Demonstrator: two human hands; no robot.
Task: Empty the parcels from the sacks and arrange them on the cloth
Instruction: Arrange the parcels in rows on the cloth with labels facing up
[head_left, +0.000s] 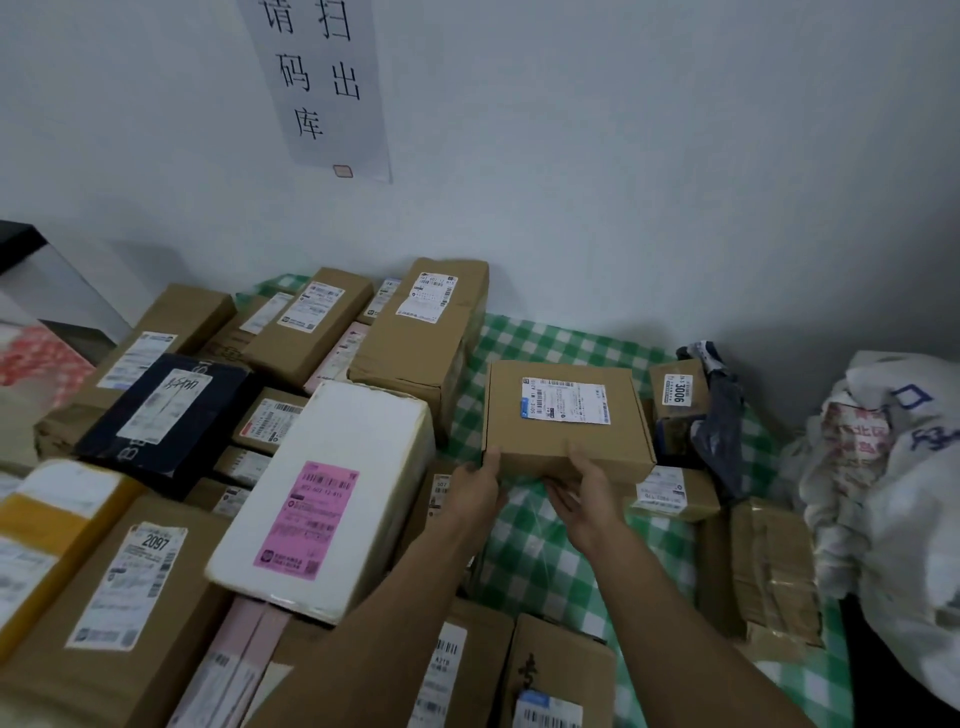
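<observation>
A flat brown cardboard parcel (563, 415) with a white and blue label is held just above the green checked cloth (540, 545) in the middle of the view. My left hand (475, 488) grips its near left corner. My right hand (584, 493) holds its near edge, thumb on top and fingers underneath. A white woven sack (883, 483) with red and blue print lies crumpled at the right edge. Several parcels lie on the cloth all around.
A white foam box with a pink label (327, 499) and a black parcel (166, 410) sit left among brown boxes. A small box marked 3006 (678, 389) and a dark plastic bag (719, 415) lie right. The wall is close behind.
</observation>
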